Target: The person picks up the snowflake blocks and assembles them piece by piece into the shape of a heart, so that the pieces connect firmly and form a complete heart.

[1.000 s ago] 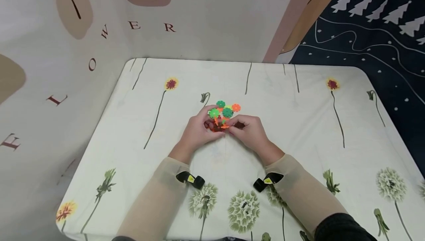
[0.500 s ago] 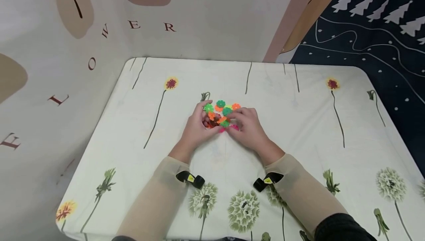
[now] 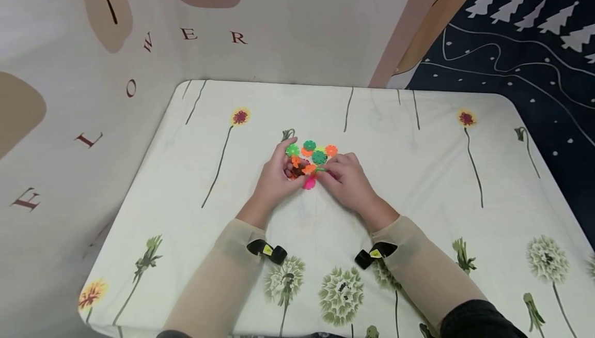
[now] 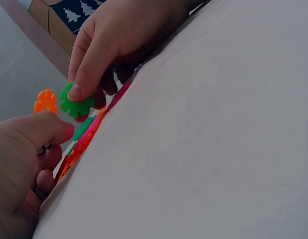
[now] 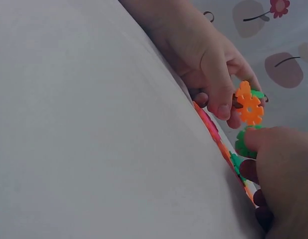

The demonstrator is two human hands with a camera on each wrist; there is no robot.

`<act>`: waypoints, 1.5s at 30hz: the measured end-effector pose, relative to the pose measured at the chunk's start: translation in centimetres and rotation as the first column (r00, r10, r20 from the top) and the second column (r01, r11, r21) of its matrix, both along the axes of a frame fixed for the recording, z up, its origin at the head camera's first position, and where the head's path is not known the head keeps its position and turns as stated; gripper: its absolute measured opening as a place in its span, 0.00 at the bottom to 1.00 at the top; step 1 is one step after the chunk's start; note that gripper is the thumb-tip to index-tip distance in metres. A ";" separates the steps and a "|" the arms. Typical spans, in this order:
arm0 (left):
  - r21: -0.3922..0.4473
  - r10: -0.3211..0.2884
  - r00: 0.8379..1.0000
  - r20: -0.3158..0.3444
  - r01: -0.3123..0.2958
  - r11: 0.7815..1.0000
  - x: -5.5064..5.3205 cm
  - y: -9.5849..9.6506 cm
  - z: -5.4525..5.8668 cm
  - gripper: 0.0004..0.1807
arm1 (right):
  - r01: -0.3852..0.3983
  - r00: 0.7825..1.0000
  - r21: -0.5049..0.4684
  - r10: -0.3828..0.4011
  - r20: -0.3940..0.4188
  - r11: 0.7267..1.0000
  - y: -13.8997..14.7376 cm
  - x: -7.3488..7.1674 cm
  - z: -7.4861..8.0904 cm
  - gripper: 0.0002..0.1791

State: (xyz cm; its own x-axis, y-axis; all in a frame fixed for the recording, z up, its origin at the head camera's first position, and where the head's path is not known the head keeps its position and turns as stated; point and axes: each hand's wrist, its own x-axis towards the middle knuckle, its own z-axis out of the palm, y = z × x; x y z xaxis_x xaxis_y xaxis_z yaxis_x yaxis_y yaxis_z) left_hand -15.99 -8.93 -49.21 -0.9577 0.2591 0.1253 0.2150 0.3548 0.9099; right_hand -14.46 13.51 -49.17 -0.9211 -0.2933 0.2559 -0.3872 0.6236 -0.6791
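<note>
- In the right wrist view, the left hand (image 5: 204, 59) pinches an orange disc (image 5: 251, 110) at centre right of the frame, thumb lowest.
- The orange disc is flower-shaped, with a notched rim and a small hole in its middle; a second orange piece (image 5: 243, 88) stands at an angle against it, and a light green disc (image 5: 257, 93) shows partly behind.
- The right hand (image 3: 348, 182), near the middle of the head view, grips a green disc (image 4: 77, 105) between thumb and fingers; in the left wrist view this disc is notched, its face partly covered by the thumb.
- Just above centre in the head view, loose discs lie between the hands on the worktop (image 3: 395, 147): dark green (image 3: 319, 157), orange (image 3: 331, 150) and others, some overlapping.
- A pink disc (image 3: 309, 184) lies just below them, partly hidden by the left thumb.
- The darker pieces inside the left hand are too shaded to count.
- Both sleeves are cut off at the bottom edge.
</note>
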 end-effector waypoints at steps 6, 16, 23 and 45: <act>-0.012 0.010 1.000 0.009 -0.010 1.000 0.1 0.1 0.2 0.51 | 0.127 0.992 -0.199 -0.122 0.035 0.972 -0.1 0.3 0.2 0.13; -0.044 0.010 1.000 -0.030 -0.012 0.999 0.1 0.1 0.1 0.50 | 0.047 0.999 -0.354 -0.050 0.001 0.934 -0.2 0.5 0.0 0.15; -0.039 0.007 1.000 -0.021 -0.008 0.999 0.1 0.1 0.3 0.50 | 0.038 0.998 -0.387 -0.050 -0.022 0.921 -0.2 0.4 -0.1 0.16; -0.056 -0.033 0.999 -0.033 0.031 0.998 0.0 -0.1 0.1 0.54 | -0.005 0.999 -0.425 -0.011 -0.036 0.905 -0.2 0.4 0.0 0.16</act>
